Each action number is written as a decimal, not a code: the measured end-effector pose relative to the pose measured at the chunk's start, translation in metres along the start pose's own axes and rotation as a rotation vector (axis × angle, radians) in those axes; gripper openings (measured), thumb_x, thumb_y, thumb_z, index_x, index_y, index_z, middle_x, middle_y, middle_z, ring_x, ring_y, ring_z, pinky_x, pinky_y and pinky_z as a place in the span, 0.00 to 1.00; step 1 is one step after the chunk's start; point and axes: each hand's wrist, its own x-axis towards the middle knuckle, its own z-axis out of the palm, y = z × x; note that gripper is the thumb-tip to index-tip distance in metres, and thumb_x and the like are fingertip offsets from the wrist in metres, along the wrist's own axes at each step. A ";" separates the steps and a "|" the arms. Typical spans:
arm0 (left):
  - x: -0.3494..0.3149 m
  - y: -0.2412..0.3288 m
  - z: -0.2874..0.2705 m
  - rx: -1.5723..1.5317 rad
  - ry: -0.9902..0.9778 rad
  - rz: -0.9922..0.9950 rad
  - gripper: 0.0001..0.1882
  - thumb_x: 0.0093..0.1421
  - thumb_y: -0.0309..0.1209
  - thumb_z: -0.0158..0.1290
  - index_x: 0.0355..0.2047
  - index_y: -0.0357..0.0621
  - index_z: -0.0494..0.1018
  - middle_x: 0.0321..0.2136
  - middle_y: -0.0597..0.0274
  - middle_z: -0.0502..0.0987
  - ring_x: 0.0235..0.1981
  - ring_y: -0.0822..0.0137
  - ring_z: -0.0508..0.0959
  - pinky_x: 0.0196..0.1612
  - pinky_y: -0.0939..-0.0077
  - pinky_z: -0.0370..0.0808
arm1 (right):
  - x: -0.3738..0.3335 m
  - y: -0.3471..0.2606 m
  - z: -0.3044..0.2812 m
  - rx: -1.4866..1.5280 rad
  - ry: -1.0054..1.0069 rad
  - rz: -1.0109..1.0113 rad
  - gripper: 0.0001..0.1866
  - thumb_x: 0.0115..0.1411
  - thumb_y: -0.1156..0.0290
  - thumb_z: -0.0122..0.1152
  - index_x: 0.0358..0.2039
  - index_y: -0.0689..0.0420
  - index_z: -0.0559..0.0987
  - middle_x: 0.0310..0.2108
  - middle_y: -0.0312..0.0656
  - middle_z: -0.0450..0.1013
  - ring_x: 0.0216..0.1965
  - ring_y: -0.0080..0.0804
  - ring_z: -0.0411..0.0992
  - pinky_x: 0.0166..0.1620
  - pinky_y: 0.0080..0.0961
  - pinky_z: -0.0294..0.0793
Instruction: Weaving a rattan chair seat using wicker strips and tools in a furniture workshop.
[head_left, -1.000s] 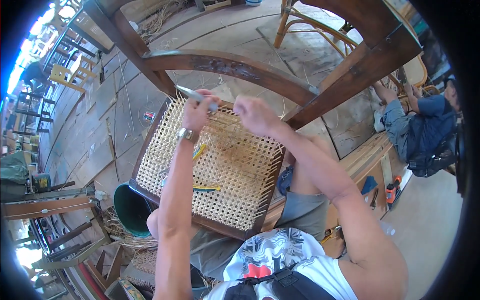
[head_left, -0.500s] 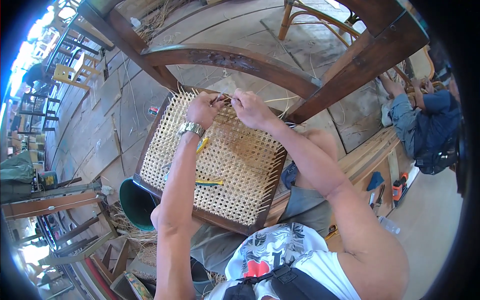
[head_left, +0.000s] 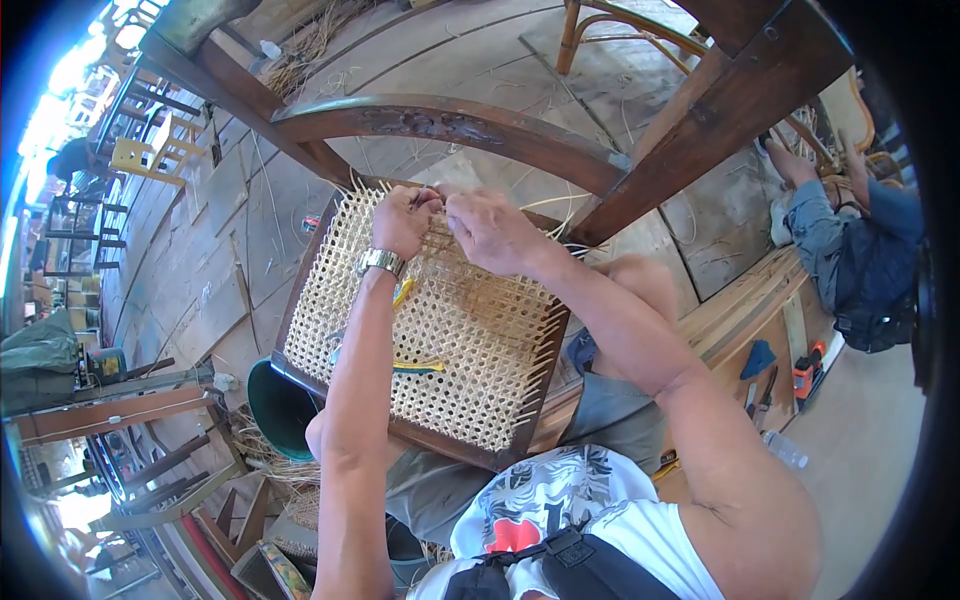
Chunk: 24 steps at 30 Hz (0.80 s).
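Note:
A dark wooden chair with a woven cane seat [head_left: 450, 350] lies across my lap, its carved crosspiece [head_left: 440, 122] arching beyond the seat. Both hands meet at the seat's far edge, where loose cane ends stick up. My left hand [head_left: 402, 225], with a metal watch [head_left: 381, 261] at its wrist, is closed in a pinch. My right hand [head_left: 488, 232] is closed too, fingertips close to the left ones. Whatever is pinched there is too small and covered to name. Yellow-handled pliers, apparently, lie on the weave, showing a yellow and green handle [head_left: 418, 367] beside my left forearm.
A dark green bucket [head_left: 283, 410] stands at the left of the seat. On the right a person [head_left: 850, 240] sits by a wooden plank bench [head_left: 740, 310], with an orange tool [head_left: 805, 378] and a plastic bottle [head_left: 785, 450] nearby. Cane scraps litter the floor.
My right hand has turned and shifted slightly left, closer to my left hand. The left hand has barely moved. The seated person at the right has moved an arm.

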 end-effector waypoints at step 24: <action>0.005 0.033 -0.020 0.447 -0.168 0.341 0.06 0.55 0.32 0.56 0.31 0.45 0.77 0.33 0.51 0.77 0.36 0.48 0.79 0.39 0.56 0.76 | 0.008 0.021 -0.034 -0.020 0.225 0.407 0.14 0.66 0.66 0.46 0.36 0.64 0.76 0.35 0.61 0.74 0.41 0.62 0.73 0.45 0.51 0.71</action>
